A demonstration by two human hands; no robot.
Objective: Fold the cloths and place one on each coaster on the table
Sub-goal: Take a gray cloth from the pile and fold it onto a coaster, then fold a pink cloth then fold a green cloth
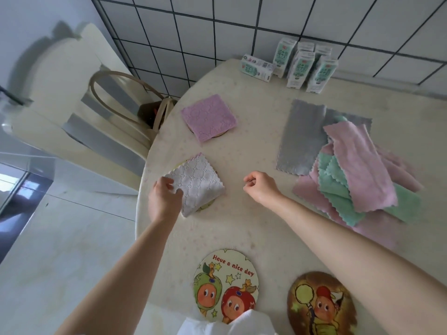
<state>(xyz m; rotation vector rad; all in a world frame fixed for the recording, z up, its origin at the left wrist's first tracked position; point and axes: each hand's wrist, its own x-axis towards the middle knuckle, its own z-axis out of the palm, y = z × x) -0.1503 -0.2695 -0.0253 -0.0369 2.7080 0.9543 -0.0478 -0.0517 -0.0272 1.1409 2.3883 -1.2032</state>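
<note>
Hands belonging to a person standing at a pale table (254,226) are setting folded cloths onto coasters. The left hand (164,201) pinches the near corner of a white cloth (200,184), folded into a small square and lying over a round coaster (205,206) whose rim peeps out beneath; the grip looks meant to square the cloth on it. The right hand (262,187) hovers just beside it, fingers loosely curled and holding nothing, seemingly free for the next piece. Further back, a folded purple cloth (208,117) already covers another coaster (221,134). Nearest the person lie two bare coasters, a cartoon fruit coaster (226,284) and a brown coaster (321,303), each waiting for a cloth. To the right, within easy reach of the free hand, sits a loose pile of unfolded cloths (358,165) in pink, green and grey. Small cartons (302,66) stand at the far edge by a tiled wall.
</note>
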